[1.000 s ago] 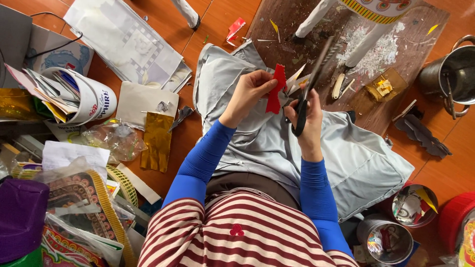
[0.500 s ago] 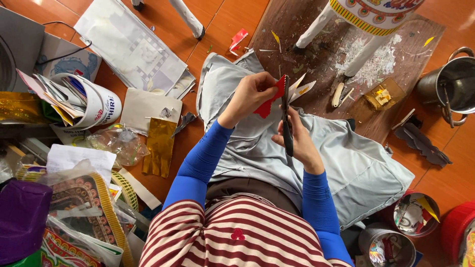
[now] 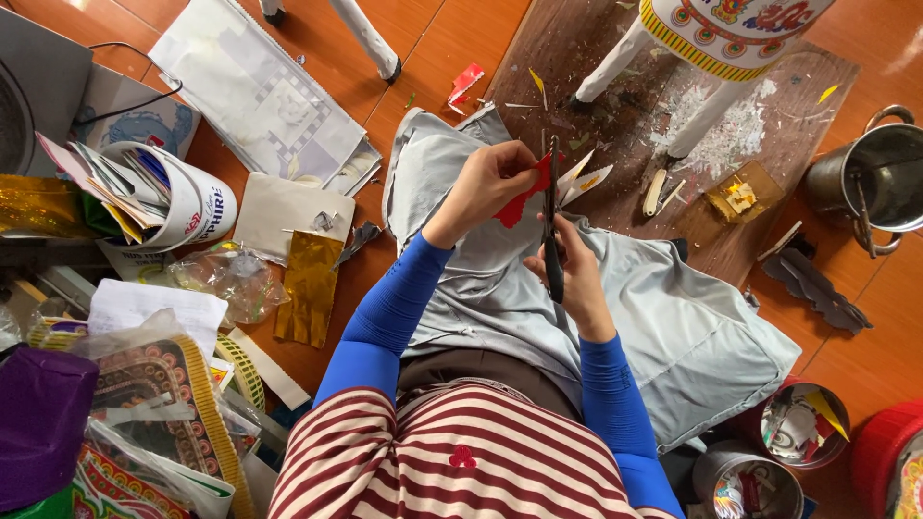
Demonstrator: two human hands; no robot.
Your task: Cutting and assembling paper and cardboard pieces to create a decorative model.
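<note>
Left hand [image 3: 486, 183] pinches the small red paper scrap [image 3: 519, 200]; right hand [image 3: 574, 274] grips the black-handled scissors [image 3: 553, 226], blades meeting it — best snipped slowly.

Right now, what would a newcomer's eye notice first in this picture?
At the centre, the left hand holds a red paper piece while the right hand grips black scissors against it. Both are above a grey cloth spread over the lap.

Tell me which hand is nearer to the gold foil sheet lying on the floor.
Left. The left hand, holding red paper, is on the side of the gold foil sheet; the right hand, gripping black scissors, is farther away beyond it.
</note>
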